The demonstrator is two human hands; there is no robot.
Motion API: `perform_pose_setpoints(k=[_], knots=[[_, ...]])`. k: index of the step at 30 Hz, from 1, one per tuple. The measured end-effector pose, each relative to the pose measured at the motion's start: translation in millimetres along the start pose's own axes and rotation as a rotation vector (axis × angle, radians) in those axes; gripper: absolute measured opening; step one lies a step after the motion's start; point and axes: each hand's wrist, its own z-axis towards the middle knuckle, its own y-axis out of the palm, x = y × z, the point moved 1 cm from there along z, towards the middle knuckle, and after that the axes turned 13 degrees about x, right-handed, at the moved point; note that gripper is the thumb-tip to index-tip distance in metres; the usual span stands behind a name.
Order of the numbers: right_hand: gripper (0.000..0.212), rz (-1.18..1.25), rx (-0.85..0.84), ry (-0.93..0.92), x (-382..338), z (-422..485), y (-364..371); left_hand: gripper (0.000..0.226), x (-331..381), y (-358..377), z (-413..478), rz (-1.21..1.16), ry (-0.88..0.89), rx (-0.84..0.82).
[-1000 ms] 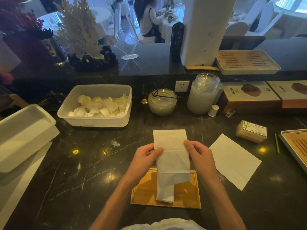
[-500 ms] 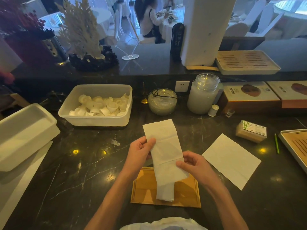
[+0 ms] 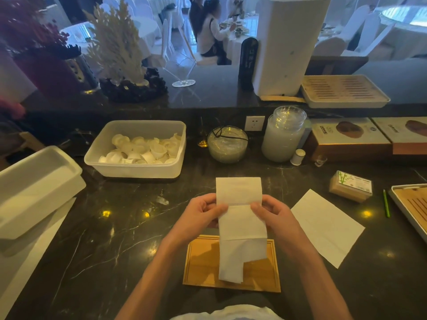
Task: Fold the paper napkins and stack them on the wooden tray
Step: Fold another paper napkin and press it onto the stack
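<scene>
A long white paper napkin hangs upright in the air above the wooden tray. My left hand pinches its left edge and my right hand pinches its right edge at a crease about a third of the way down. The napkin's lower end covers the middle of the tray, where a narrower folded napkin shows beneath it. A second napkin lies flat and unfolded on the dark counter to the right of the tray.
Behind the tray stand a plastic tub of small white cups, a glass bowl and a glass jar. A tissue pack and green pencil lie right, beside another slatted tray. A white lid lies left.
The napkin was tilted, with my right hand low on it. It now hangs straight, and my right hand has risen level with the left at the crease.
</scene>
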Motion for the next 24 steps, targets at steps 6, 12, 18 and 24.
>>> perform_pose_setpoints(k=[6,12,18,24], knots=[[0.017,-0.004,0.005,-0.025,-6,-1,-5,0.027,-1,-8,-2,-0.034,0.029,0.003],[0.021,-0.074,0.095,-0.167,-16,0,-6,0.032,2,4,-6,-0.202,-0.098,-0.051],[0.042,-0.180,0.106,-0.315,-29,2,-8,0.056,-3,13,-7,-0.173,-0.263,-0.125],[0.043,-0.217,0.096,-0.343,-32,4,-11,0.041,-2,11,-3,-0.093,-0.179,-0.086]])
